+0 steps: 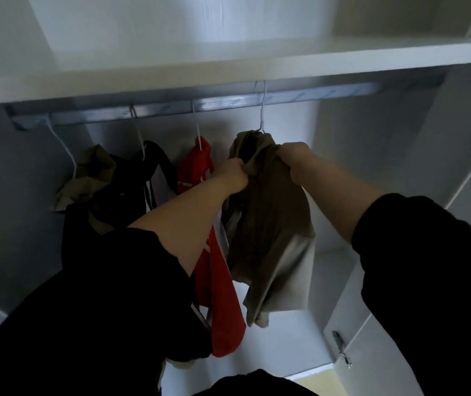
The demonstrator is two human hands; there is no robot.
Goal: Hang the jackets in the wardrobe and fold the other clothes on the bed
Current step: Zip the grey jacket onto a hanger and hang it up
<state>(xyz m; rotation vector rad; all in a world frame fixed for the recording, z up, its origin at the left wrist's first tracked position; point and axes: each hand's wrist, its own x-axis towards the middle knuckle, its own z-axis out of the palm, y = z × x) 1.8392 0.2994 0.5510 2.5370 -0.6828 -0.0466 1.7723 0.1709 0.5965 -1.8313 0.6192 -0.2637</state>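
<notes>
Reaching up into the wardrobe (pixel 371 155), arms outstretched, left hand (pixel 235 174) and right hand (pixel 295 161) fisted tight in the cloth either side of the collar of the olive jacket (pixel 268 224) hung by a white hanger (pixel 262 110) on the rail (pixel 171 108), beside a red garment (pixel 200 164) with white marks too blurred to read.

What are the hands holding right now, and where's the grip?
Both hold the olive jacket near its top, just under the hanger: left hand on one shoulder, right hand on the other.
</notes>
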